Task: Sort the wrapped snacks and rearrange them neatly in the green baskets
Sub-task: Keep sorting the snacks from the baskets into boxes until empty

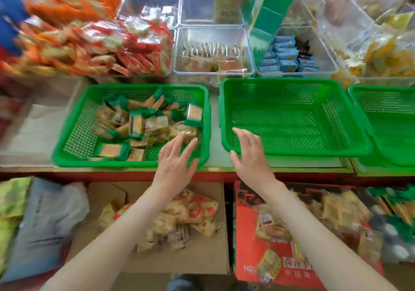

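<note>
Two green baskets stand side by side on the counter. The left basket (67, 153) holds a loose heap of green-edged wrapped snacks (146, 124). The middle basket (296, 153) has nothing in it. My left hand (177, 160) hovers over the left basket's near right corner, fingers spread, holding nothing. My right hand (251, 153) is open too, at the near left rim of the middle basket. A third green basket (386, 133) shows at the right edge.
Clear plastic bins (213, 50) with other snacks stand behind the baskets, beside a big pile of red-orange packets (101, 43). Below the counter are a cardboard box (157, 223) and a red box (292, 234) with more wrapped snacks.
</note>
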A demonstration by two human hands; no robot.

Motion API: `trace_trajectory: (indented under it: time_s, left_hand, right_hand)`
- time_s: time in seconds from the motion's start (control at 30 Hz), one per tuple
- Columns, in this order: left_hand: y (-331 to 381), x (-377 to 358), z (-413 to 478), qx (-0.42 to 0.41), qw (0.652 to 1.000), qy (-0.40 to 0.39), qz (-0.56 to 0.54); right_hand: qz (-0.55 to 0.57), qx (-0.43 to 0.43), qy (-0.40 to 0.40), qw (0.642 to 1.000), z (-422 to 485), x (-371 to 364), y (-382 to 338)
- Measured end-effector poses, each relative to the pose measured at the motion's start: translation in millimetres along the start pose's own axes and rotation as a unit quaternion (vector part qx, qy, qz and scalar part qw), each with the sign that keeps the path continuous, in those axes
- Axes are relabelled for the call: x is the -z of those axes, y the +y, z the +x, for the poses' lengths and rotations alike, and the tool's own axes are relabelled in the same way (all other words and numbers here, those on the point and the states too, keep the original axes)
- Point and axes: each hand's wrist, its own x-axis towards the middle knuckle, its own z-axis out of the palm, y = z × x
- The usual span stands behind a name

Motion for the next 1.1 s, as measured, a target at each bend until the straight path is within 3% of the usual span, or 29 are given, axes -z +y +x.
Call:
trace_trajectory:
  time_s: [0.23,0.47,0.77,0.93,1.1]
  left_hand:
    - [-170,21,21,0.011,0.996,-0.027,0.08]
    - [-202,6,43,-0.037,0.994,-0.085,0.049]
    - [-177,1,50,-0.023,0.993,-0.106,-0.052]
    - [-143,9,37,-0.064,0.991,-0.066,-0.097]
    - [-96,9,13,-0.131,0.981,-0.099,-0.106]
  right_hand:
    - [0.0,0.048,-0.189,0.981,103,-121,-88]
    - [-0.161,-0.018,-0.269,0.949,163,-180,-95]
    - [-0.14,0.046,-0.149,0.978,128,-157,-91]
    - [-0.115,-0.008,-0.07,0.991,91,-120,-86]
    - [-0.139,-0.076,-0.01,0.987,37,-75,-71]
